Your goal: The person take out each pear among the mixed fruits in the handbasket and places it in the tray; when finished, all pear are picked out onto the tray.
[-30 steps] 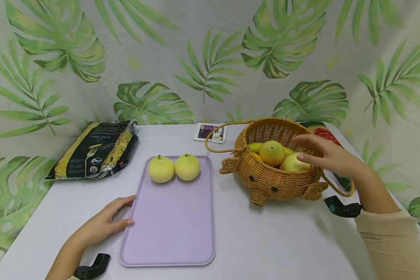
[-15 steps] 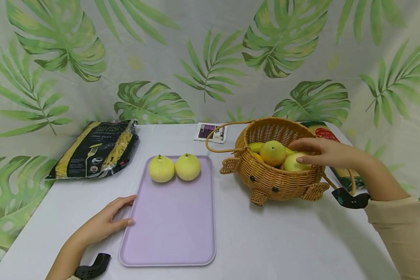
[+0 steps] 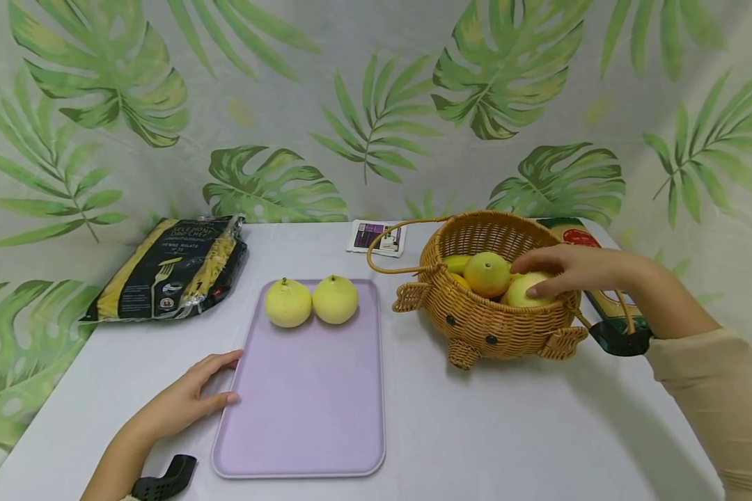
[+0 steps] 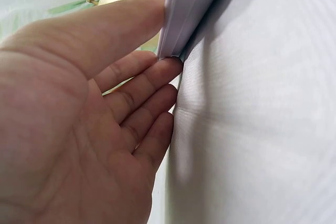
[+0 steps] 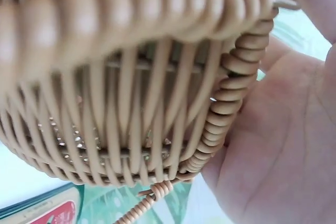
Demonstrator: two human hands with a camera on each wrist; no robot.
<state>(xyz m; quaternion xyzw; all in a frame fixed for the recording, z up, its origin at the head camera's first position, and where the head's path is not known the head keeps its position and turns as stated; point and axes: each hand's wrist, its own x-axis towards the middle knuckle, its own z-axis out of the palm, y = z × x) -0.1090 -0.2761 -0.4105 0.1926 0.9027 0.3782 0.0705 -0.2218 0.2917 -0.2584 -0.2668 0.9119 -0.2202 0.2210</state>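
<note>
My right hand [image 3: 592, 270] reaches over the rim of a wicker animal-face basket [image 3: 498, 323]. Its fingers and thumb are curled round a pale yellow pear [image 3: 521, 292] inside. Beside that pear lies another round yellow-green fruit [image 3: 487, 273], with a yellow banana-like fruit [image 3: 456, 263] behind. In the right wrist view the woven wall [image 5: 126, 108] hides the pear from sight. My left hand [image 3: 184, 396] lies at the left edge of a lilac tray [image 3: 307, 410], fingers relaxed, thumb and fingertips touching its rim. Two yellow pears, a left one [image 3: 287, 303] and a right one [image 3: 335, 300], sit at the tray's far end.
A black bag of penne pasta [image 3: 172, 268] lies at the back left. Behind the tray is a small flat packet [image 3: 376, 238]. A green package with a red label [image 3: 579, 235] is partly hidden behind the basket. The basket's loop handle [image 3: 376, 257] sticks out leftward.
My right hand has lowered further into the basket, and its thumb and fingers have closed round the pear. My left hand, the tray and its two pears have stayed in place.
</note>
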